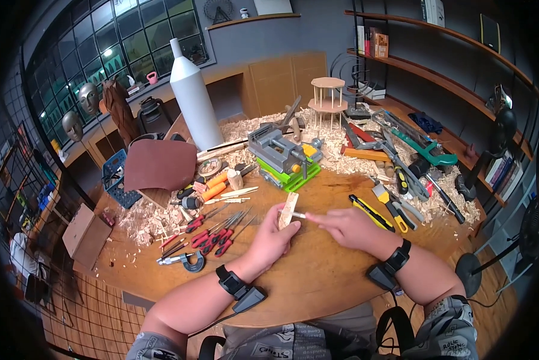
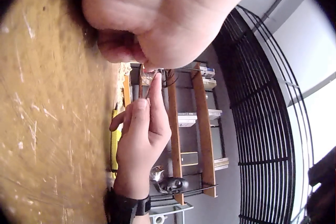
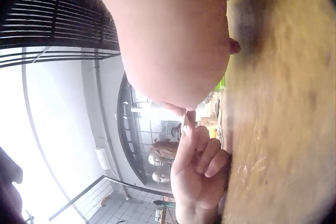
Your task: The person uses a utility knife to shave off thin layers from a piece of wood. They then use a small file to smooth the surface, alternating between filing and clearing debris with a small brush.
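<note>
In the head view, my left hand (image 1: pixel 273 239) grips a small flat piece of light wood (image 1: pixel 290 207) upright, thumb on its near face. My right hand (image 1: pixel 354 228) comes in from the right and pinches the end of a short, thin pale rod (image 1: pixel 299 215), its index finger stretched along it. The rod's other end lies against the wood piece; its exact kind is too small to tell. From the left wrist, the right hand (image 2: pixel 140 142) shows with thumb and index finger close together. The left hand (image 3: pixel 197 174) appears in the right wrist view with fingers curled.
Left of the hands lie several red-handled needle files (image 1: pixel 215 237) and a micrometer (image 1: pixel 188 261). Ahead stands a grey vise (image 1: pixel 278 147) on a green base. A yellow utility knife (image 1: pixel 371 212) and a putty knife (image 1: pixel 386 201) lie right. Wood shavings (image 1: pixel 140 223) cover the table's far parts.
</note>
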`<state>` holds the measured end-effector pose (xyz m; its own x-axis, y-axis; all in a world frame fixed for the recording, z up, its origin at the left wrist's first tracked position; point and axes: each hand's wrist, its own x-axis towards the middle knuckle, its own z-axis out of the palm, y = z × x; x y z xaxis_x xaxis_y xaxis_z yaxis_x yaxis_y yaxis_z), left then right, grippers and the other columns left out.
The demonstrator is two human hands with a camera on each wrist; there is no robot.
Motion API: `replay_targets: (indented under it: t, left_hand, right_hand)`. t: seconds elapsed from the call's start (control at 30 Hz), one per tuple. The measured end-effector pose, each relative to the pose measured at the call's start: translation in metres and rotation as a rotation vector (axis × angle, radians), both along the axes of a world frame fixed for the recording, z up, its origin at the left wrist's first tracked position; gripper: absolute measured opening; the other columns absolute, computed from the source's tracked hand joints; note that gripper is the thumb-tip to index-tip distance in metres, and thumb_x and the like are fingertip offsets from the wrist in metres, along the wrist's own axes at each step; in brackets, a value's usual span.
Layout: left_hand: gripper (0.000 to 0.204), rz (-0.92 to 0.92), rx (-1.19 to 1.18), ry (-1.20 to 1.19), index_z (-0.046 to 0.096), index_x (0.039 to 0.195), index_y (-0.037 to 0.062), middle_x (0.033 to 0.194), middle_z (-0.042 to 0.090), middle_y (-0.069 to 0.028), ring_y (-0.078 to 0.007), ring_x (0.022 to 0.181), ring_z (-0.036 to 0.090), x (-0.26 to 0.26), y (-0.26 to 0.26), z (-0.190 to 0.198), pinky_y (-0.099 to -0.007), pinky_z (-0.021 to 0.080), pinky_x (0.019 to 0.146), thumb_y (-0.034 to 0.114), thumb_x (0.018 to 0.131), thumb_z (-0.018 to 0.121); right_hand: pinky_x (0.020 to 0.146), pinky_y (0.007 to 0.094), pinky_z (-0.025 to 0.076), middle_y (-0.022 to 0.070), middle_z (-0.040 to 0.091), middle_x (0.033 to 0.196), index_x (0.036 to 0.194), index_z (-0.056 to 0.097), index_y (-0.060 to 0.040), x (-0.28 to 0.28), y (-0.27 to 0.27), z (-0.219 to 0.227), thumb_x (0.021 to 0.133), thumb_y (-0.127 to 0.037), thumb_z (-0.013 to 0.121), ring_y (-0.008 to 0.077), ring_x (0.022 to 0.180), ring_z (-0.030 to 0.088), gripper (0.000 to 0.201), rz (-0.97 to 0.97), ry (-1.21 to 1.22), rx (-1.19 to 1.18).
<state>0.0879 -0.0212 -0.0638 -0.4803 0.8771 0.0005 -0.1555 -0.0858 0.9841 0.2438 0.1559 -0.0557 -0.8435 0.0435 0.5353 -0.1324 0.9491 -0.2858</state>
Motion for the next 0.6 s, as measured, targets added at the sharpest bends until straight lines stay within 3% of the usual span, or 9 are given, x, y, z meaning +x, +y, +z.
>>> replay_targets:
  t: [0.1, 0.2, 0.3, 0.4, 0.5, 0.6]
  left_hand:
    - [0.044, -0.021, -0.035, 0.026, 0.040, 0.138, 0.0076, 0.077, 0.050, 0.0028, -0.0056, 0.048, 0.044, 0.0000, 0.0000, 0.0004, -0.0221, 0.036, 0.042, 0.008, 0.099, 0.060]
    - [0.045, 0.006, -0.044, 0.022, 0.040, 0.139, 0.0078, 0.077, 0.051, 0.0027, -0.0056, 0.048, 0.044, 0.0026, 0.0025, 0.0024, -0.0222, 0.036, 0.042, 0.008, 0.099, 0.061]
    - [0.045, 0.025, -0.038, 0.030, 0.040, 0.139, 0.0077, 0.077, 0.051, 0.0026, -0.0058, 0.048, 0.044, 0.0040, 0.0003, 0.0021, -0.0226, 0.036, 0.042, 0.008, 0.099, 0.061]
    - [0.045, 0.001, -0.032, 0.041, 0.040, 0.139, 0.0080, 0.077, 0.051, 0.0027, -0.0060, 0.048, 0.044, 0.0011, 0.0007, 0.0002, -0.0229, 0.036, 0.042, 0.008, 0.099, 0.061]
    - [0.046, -0.012, -0.044, 0.041, 0.039, 0.140, 0.0077, 0.077, 0.051, 0.0026, -0.0060, 0.048, 0.045, 0.0003, 0.0009, 0.0022, -0.0229, 0.036, 0.042, 0.009, 0.099, 0.061]
    - [0.046, -0.001, -0.055, 0.025, 0.039, 0.140, 0.0075, 0.077, 0.051, 0.0028, -0.0061, 0.048, 0.045, 0.0017, 0.0012, 0.0039, -0.0228, 0.036, 0.042, 0.009, 0.099, 0.062]
  right_hand:
    - [0.056, 0.0414, 0.050, 0.0098, 0.061, 0.076, 0.134, 0.063, -0.0234, 0.0030, -0.0026, 0.0049, 0.091, -0.015, 0.064, 0.0306, 0.064, 0.063, 0.044, -0.062, -0.074, 0.055]
    - [0.056, 0.0413, 0.051, 0.0094, 0.061, 0.076, 0.134, 0.063, -0.0251, -0.0001, 0.0024, 0.0009, 0.091, -0.017, 0.065, 0.0312, 0.064, 0.063, 0.044, -0.088, 0.039, 0.029]
    - [0.056, 0.0413, 0.050, 0.0091, 0.061, 0.076, 0.133, 0.064, -0.0251, 0.0010, -0.0039, 0.0006, 0.091, -0.017, 0.064, 0.0314, 0.065, 0.063, 0.043, 0.010, -0.036, 0.020]
    - [0.056, 0.0415, 0.050, 0.0092, 0.061, 0.075, 0.134, 0.063, -0.0271, -0.0005, 0.0013, -0.0013, 0.092, -0.018, 0.064, 0.0317, 0.064, 0.062, 0.043, -0.119, 0.048, 0.006]
    - [0.057, 0.0415, 0.051, 0.0097, 0.063, 0.076, 0.134, 0.063, -0.0270, 0.0020, -0.0017, 0.0018, 0.093, -0.018, 0.064, 0.0317, 0.066, 0.063, 0.043, -0.014, -0.085, 0.010]
    - [0.059, 0.0414, 0.051, 0.0103, 0.064, 0.078, 0.135, 0.062, -0.0266, 0.0004, 0.0015, 0.0021, 0.092, -0.017, 0.064, 0.0318, 0.067, 0.064, 0.044, -0.141, 0.038, -0.006]
